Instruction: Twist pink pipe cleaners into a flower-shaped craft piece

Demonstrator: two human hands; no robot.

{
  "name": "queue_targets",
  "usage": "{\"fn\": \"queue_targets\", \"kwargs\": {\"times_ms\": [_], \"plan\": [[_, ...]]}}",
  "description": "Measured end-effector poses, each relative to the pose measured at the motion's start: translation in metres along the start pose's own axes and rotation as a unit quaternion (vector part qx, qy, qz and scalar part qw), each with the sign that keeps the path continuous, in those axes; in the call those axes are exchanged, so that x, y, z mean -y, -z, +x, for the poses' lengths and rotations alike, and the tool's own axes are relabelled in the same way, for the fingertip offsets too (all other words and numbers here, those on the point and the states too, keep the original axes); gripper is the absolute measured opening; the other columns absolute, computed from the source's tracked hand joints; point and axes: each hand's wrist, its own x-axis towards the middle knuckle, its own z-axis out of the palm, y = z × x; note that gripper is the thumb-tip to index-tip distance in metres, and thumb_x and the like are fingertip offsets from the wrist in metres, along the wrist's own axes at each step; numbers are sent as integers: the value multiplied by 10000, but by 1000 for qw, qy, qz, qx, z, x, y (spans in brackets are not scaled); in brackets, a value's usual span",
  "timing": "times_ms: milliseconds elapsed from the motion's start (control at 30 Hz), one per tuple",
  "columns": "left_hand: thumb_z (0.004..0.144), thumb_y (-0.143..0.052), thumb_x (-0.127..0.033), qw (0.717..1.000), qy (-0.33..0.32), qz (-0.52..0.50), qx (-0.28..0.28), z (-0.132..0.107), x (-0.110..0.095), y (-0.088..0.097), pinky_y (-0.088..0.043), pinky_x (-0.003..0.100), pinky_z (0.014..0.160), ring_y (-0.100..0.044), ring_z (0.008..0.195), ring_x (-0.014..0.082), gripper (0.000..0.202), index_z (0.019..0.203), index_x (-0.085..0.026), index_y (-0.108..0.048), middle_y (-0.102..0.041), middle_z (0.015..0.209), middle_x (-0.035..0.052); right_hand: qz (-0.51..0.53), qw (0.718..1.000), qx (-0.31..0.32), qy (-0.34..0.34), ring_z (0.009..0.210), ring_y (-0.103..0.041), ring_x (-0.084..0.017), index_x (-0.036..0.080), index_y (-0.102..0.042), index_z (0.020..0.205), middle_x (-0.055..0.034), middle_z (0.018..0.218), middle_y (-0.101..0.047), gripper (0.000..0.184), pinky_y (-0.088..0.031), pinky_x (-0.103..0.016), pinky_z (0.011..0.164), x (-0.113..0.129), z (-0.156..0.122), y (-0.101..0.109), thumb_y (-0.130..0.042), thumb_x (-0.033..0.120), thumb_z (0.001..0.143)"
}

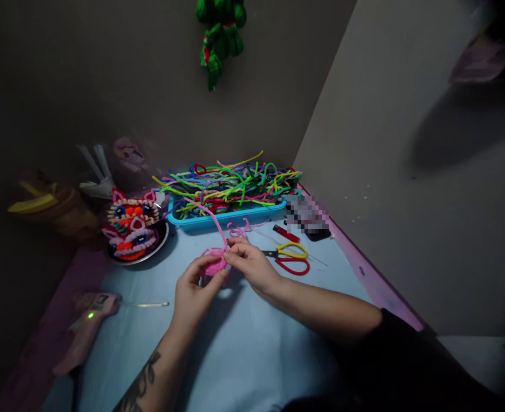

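A round, coiled piece of bright pink pipe cleaner (213, 268) is held just above the table, near the middle of the view. My left hand (196, 289) is closed around its left and near side, thumb in front. From the right, my right hand (253, 266) pinches at the coil's edge, where a long loose pink strand (212, 213) rises and bends back toward the tray. The fingers partly cover the coil. Just beyond lie loops of thin pink pipe cleaner (239, 228). Scissors (293, 266) with one yellow and one red handle lie right of my right hand.
A blue tray (231, 220) heaped with colourful pipe cleaners stands at the back. Left of it, a bowl (160, 243) holds fuzzy animal heads (133, 213). A pink glue gun (87, 332) lies front left. A small red object (285, 233) and a blurred-out dark object (315, 232) lie right.
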Motion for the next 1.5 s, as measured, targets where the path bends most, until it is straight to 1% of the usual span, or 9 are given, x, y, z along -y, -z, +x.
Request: {"fn": "queue_targets", "kwargs": {"times_ms": [300, 500, 633, 733, 833, 1167, 1300, 1400, 1500], "plan": [[669, -816, -359, 1000, -8, 13, -8, -1, 1, 0, -548, 361, 803, -683, 1001, 276, 323, 944, -207, -738, -751, 991, 93, 14, 1000, 9, 5, 1092, -524, -242, 205, -617, 614, -39, 994, -548, 388, -329, -408, 1057, -2, 0, -1, -771, 554, 688], [665, -833, -435, 984, 102, -145, -26, 3, 5, 1, -549, 335, 768, -700, 895, 230, 440, 1015, -178, -759, -763, 1045, 113, -86, 993, 1, 86, 1049, -539, -232, 235, -625, 770, -39, 1002, -570, 284, -407, -400, 978, -5, 1, 4, -687, 510, 801], [646, -859, -385, 970, 139, -193, -48, 5, 7, 1, -537, 349, 829, -705, 908, 224, 492, 1072, -162, -754, -766, 1061, 115, -201, 951, -40, 232, 1078, -537, -239, 279, -639, 1053, -59, 1104, -566, 258, -437, -415, 961, 0, -1, 10, -693, 383, 823], [633, -869, -371, 960, 158, -222, -55, 5, 5, 0, -522, 351, 880, -703, 958, 222, 514, 1092, -171, -751, -757, 1114, 114, -302, 897, 3, 322, 1082, -520, -259, 316, -720, 927, -63, 1077, -571, 94, -410, -466, 1008, 5, -1, 16, -673, 338, 848], [618, -877, -363, 955, 168, -240, -49, 5, 3, -1, -519, 340, 892, -702, 965, 214, 524, 1093, -181, -752, -756, 1122, 104, -354, 873, 45, 332, 1094, -495, -286, 354, -752, 858, -61, 1086, -588, 98, -379, -512, 1029, 9, -1, 20, -665, 311, 841], [652, -839, -352, 973, 128, -189, -23, 2, 7, -1, -544, 317, 751, -695, 799, 187, 440, 1047, -178, -756, -769, 969, 86, -338, 884, 18, 322, 1061, -521, -271, 301, -713, 813, -63, 1041, -597, 94, -396, -496, 1005, 11, -1, 18, -635, 260, 846], [651, -840, -365, 975, 119, -188, -15, 3, 8, -1, -540, 309, 709, -680, 758, 179, 424, 1026, -186, -758, -765, 923, 77, -297, 906, 23, 302, 1074, -544, -254, 268, -692, 857, -62, 1042, -581, 40, -415, -463, 998, 12, 4, 18, -685, 294, 828], [646, -849, -381, 977, 112, -180, -13, 4, 7, 0, -536, 298, 712, -675, 773, 173, 407, 997, -195, -764, -765, 943, 75, -267, 932, 36, 243, 1171, -516, -262, 258, -671, 919, -67, 1121, -553, 153, -392, -457, 1037, 14, 6, 18, -729, 295, 782], [636, -859, -391, 981, 102, -165, -11, 4, 5, 0, -536, 294, 725, -673, 782, 172, 412, 990, -202, -766, -766, 952, 71, -209, 962, 20, 173, 1168, -524, -256, 262, -583, 1111, -66, 1178, -554, 461, -415, -430, 994, 14, 8, 17, -778, 289, 694]]}}
